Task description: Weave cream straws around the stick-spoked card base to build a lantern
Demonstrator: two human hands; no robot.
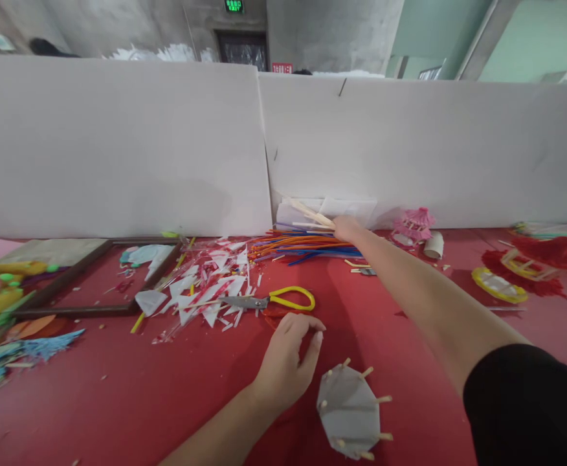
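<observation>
At the back of the table my right hand [347, 229] has its fingers closed on pale thin wooden sticks [309, 212], above a pile of orange, blue and purple pipe cleaners [293, 246]. My left hand [290, 353] hovers over the red tabletop, fingers curled and thumb apart, with nothing visible in it. Just beyond it lie yellow-handled scissors [268, 301], blades pointing left onto paper scraps. To the right of my left hand is a grey-white, many-sided card piece [349, 414] with short wooden pegs around its edge.
White paper scraps and clear plastic [215, 278] cover the middle left. Beyond them sits a dark wooden frame [74, 310]. A pink pavilion-like model [413, 225], a cardboard tube [433, 244] and a red model [531, 265] stand right. A white board [410, 142] closes off the back.
</observation>
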